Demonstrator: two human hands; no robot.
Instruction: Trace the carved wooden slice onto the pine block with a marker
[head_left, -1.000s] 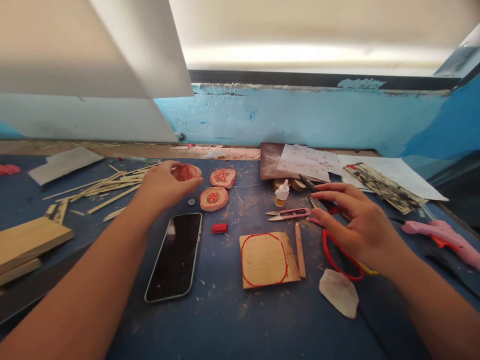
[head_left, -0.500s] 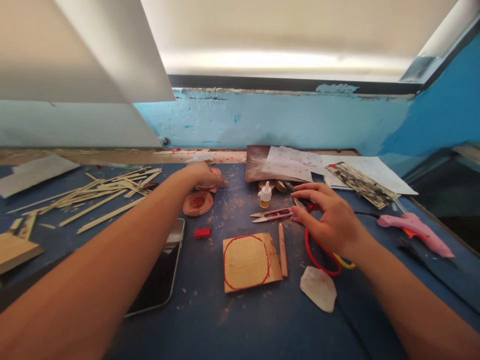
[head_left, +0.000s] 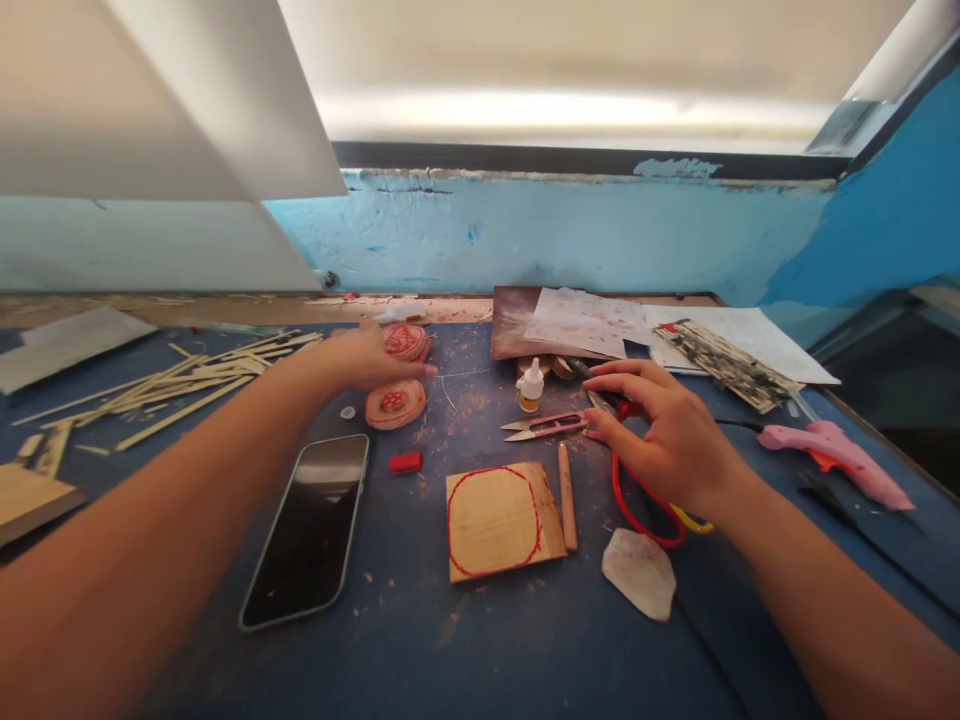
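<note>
Far wall: sky-blue paint, chipped and peeling, under dark window ledge. Pale window blind above, bright band of light. White panel far left. Dark blue workbench top near.

Left hand outstretched, right hand curled

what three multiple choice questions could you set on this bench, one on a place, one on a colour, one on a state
1. What lies nearest the fingers of the left hand?
A. a wood slice with a red design
B. the pink glue gun
C. the sheets of paper

2. What colour is the outline on the wooden square?
A. green
B. red
C. white

3. How is the small white-capped bottle?
A. on its side
B. upright
C. with its cap off

1: A, the slice sits at the fingertips.
2: B, a red line loops round the square.
3: B, it stands on its base, capped.
</note>
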